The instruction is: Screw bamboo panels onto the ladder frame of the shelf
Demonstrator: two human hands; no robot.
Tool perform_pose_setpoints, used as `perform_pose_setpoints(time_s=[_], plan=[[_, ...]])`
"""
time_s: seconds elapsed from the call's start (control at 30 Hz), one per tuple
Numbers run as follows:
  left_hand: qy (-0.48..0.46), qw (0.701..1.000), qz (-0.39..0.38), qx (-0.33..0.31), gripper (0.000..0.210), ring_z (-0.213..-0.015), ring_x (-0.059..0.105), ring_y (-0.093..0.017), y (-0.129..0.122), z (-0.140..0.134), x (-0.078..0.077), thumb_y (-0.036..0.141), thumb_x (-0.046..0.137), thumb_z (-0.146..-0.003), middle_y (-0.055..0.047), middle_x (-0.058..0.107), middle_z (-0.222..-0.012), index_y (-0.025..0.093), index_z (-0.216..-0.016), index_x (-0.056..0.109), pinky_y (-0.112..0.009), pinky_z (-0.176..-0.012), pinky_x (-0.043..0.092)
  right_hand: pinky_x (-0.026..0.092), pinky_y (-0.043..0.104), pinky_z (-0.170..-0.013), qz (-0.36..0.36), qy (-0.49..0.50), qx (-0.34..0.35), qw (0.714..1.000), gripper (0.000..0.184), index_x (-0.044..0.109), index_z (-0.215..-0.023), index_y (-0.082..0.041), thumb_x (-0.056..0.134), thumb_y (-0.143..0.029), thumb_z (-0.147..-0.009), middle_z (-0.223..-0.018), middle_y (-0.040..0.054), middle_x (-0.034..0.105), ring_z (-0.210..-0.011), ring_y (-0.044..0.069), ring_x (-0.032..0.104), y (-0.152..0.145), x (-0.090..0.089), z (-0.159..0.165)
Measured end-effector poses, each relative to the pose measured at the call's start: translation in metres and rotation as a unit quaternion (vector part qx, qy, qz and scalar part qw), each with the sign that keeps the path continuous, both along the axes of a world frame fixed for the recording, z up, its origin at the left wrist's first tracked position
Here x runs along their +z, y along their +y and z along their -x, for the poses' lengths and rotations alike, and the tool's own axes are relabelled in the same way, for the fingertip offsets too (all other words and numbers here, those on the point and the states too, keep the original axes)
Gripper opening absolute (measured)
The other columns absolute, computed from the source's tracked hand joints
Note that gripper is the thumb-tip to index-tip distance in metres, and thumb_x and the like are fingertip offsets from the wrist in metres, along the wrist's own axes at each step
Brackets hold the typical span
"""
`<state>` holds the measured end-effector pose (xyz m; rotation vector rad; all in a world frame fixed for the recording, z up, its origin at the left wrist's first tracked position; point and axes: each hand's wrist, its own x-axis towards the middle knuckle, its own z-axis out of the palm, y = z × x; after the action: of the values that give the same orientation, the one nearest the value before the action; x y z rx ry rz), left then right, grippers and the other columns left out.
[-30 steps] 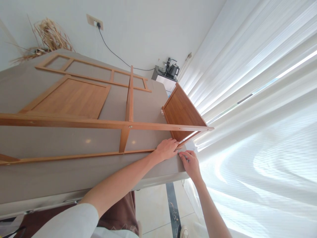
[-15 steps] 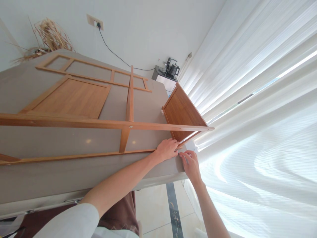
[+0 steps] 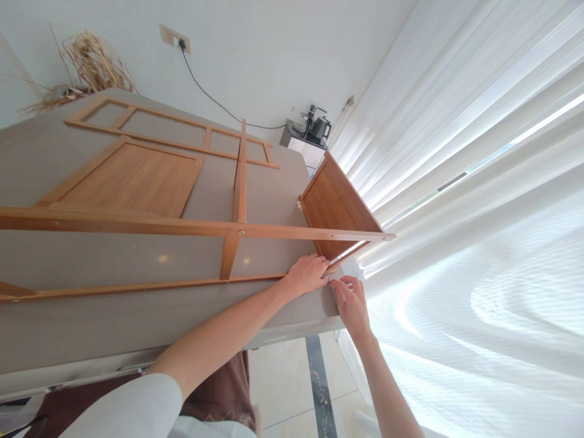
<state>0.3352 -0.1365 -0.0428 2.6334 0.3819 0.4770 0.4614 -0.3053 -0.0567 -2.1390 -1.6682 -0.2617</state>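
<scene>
The left hand presses down on the end of the wooden frame lying on the counter, so keep it steady while the right hand pinches a tiny tool, too small to name, at that corner.

We see a grey table filling the left of the scene, its bare near edge running toward us. On its far left part lies a flat wooden panel, and beyond that a slatted wooden frame lies flat too. At the far left corner we find a bundle of dried grass. A wall socket sits high on the far wall, and a black cable drops from it to the right, toward a kettle on a small stand. White curtains cover the whole right side, and pale floor tiles show near us
</scene>
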Motion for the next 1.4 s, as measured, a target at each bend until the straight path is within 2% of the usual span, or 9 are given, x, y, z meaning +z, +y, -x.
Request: perform_pose_setpoints(time_s=[0.13, 0.27, 0.4, 0.5, 0.67, 0.83, 1.17, 1.4], plan=[[0.007, 1.0, 0.001, -0.004, 0.016, -0.101, 0.066, -0.025, 0.0, 0.0, 0.0, 0.026, 0.055, -0.09, -0.008, 0.071, -0.103, 0.018, -0.1, 0.065, -0.034, -0.082, 0.055, 0.05, 0.035, -0.083, 0.011, -0.085, 0.006, 0.996, 0.03, 0.07, -0.111, -0.024, 0.043, -0.019, -0.099, -0.111, 0.0094, 0.055, -0.096, 0.021, 0.051, 0.0, 0.002, 0.001], [0.012, 1.0, 0.006, -0.003, 0.016, -0.1, 0.066, -0.024, 0.0, 0.001, 0.002, 0.027, 0.054, -0.09, -0.007, 0.071, -0.102, 0.019, -0.099, 0.065, -0.034, -0.081, 0.055, 0.047, 0.036, -0.081, 0.035, -0.21, 0.021, 0.977, 0.035, 0.069, -0.113, -0.021, 0.043, -0.006, -0.094, -0.111, 0.0115, 0.057, -0.097, 0.023, 0.051, 0.002, 0.009, 0.008], [0.015, 1.0, 0.004, -0.004, 0.015, -0.102, 0.065, -0.024, 0.0, 0.001, 0.002, 0.026, 0.055, -0.09, -0.007, 0.071, -0.104, 0.018, -0.098, 0.065, -0.034, -0.081, 0.055, 0.045, 0.037, -0.081, 0.037, -0.273, 0.061, 0.959, 0.032, 0.068, -0.111, -0.016, 0.045, -0.004, -0.094, -0.107, 0.0134, 0.059, -0.099, 0.024, 0.052, 0.005, 0.019, 0.012], [0.015, 1.0, 0.006, -0.002, 0.015, -0.101, 0.065, -0.025, 0.0, 0.001, 0.0, 0.026, 0.055, -0.09, -0.007, 0.071, -0.103, 0.018, -0.099, 0.065, -0.035, -0.081, 0.055, 0.045, 0.038, -0.081, 0.036, -0.235, 0.049, 0.97, 0.032, 0.069, -0.112, -0.018, 0.045, -0.005, -0.094, -0.108, 0.0123, 0.059, -0.098, 0.024, 0.052, 0.006, 0.019, 0.009], [0.003, 1.0, 0.007, 0.003, 0.019, -0.101, 0.065, -0.025, 0.0, -0.001, -0.003, 0.025, 0.053, -0.091, -0.007, 0.071, -0.102, 0.018, -0.102, 0.066, -0.036, -0.082, 0.055, 0.049, 0.038, -0.084, -0.008, -0.045, 0.01, 0.999, 0.025, 0.073, -0.106, -0.024, 0.049, -0.022, -0.099, -0.104, 0.0085, 0.061, -0.094, 0.021, 0.054, 0.006, 0.006, -0.003], [0.005, 1.0, 0.01, 0.008, 0.02, -0.101, 0.065, -0.025, 0.0, -0.001, -0.003, 0.025, 0.054, -0.089, -0.008, 0.071, -0.102, 0.018, -0.102, 0.067, -0.036, -0.082, 0.056, 0.051, 0.037, -0.086, -0.029, 0.083, -0.026, 0.996, 0.026, 0.076, -0.102, -0.025, 0.052, -0.036, -0.099, -0.1, 0.0077, 0.063, -0.095, 0.021, 0.057, 0.008, -0.004, -0.007], [0.004, 1.0, 0.025, 0.014, 0.021, -0.098, 0.065, -0.023, 0.003, -0.002, -0.008, 0.027, 0.053, -0.09, -0.006, 0.068, -0.101, 0.021, -0.102, 0.069, -0.034, -0.084, 0.056, 0.051, 0.039, -0.088, -0.032, 0.099, -0.024, 0.994, 0.028, 0.077, -0.104, -0.027, 0.052, -0.039, -0.099, -0.104, 0.0082, 0.064, -0.098, 0.022, 0.058, 0.004, -0.009, -0.008], [-0.007, 0.998, 0.057, 0.021, 0.027, -0.1, 0.065, -0.02, 0.004, 0.001, -0.008, 0.025, 0.053, -0.091, -0.005, 0.068, -0.106, 0.024, -0.112, 0.069, -0.03, -0.087, 0.055, 0.052, 0.038, -0.09, -0.028, 0.092, -0.019, 0.995, 0.028, 0.076, -0.103, -0.026, 0.05, -0.036, -0.1, -0.105, 0.0081, 0.063, -0.101, 0.022, 0.057, 0.003, -0.009, -0.008]])
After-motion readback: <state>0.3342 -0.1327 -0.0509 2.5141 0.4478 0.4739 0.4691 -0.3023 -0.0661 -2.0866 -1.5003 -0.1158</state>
